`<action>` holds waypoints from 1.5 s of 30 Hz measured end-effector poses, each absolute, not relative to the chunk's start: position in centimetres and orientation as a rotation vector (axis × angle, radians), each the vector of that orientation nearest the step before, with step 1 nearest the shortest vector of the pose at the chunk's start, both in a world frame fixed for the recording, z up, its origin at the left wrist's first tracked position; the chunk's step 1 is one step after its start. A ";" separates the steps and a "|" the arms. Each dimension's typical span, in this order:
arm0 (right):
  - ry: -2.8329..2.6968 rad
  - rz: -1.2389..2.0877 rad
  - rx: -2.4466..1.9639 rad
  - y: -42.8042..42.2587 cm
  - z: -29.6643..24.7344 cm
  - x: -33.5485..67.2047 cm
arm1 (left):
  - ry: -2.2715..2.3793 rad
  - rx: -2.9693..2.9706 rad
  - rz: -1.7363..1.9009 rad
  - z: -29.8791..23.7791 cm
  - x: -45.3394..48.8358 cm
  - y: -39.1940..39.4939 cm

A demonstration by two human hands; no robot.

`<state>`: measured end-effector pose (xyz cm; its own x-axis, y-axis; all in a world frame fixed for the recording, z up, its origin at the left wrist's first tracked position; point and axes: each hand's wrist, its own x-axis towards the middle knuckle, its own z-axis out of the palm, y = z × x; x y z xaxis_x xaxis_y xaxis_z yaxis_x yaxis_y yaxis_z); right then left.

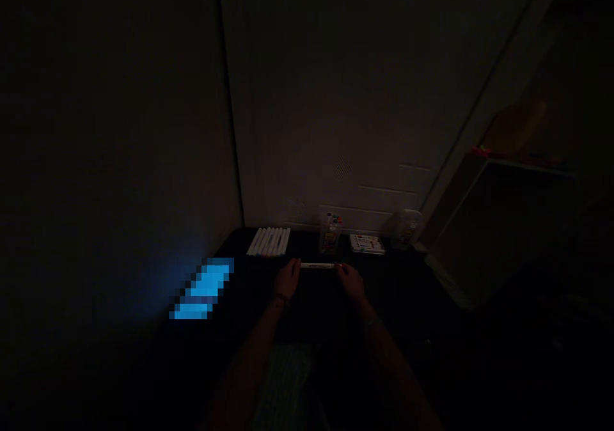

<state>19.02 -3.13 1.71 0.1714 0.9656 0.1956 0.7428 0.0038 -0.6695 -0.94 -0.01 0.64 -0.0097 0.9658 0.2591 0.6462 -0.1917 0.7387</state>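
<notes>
A white marker (317,265) lies level between my two hands above the dark table. Its left end is pinched in the fingers of my left hand (288,279). At the other end, by the dark tip, the fingers of my right hand (351,281) close on it. Behind my left hand, a row of several white markers (268,242) rests side by side. A clear container (330,234) with several coloured-tipped markers stands upright just beyond the held one. To its right lies a flat pack of markers (367,244). The room is very dark, so finger details are faint.
Another clear container (409,227) stands at the back right of the dark table (316,316). A glowing blue, pixelated screen-like patch (204,290) is at the left. The wall (330,111) rises behind, and a box-like cabinet (499,220) borders the right side.
</notes>
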 end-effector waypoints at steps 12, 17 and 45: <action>-1.710 0.421 -1.902 -3.0 1.8 19.4 | 1.653 1.860 1.019 1.0 -1.0 -0.3; -1.672 0.437 -1.900 -2.8 1.6 19.4 | 1.638 1.886 1.067 0.9 -0.9 -0.2; -1.602 0.456 -1.863 -2.8 1.6 19.1 | 1.727 1.850 0.969 1.8 -0.8 -0.9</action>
<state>19.10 -2.77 1.57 0.2002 0.9699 0.1389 0.7511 -0.0609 -0.6574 -0.79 -0.86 1.85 -0.0192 0.9798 0.1991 0.6804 -0.1331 0.7206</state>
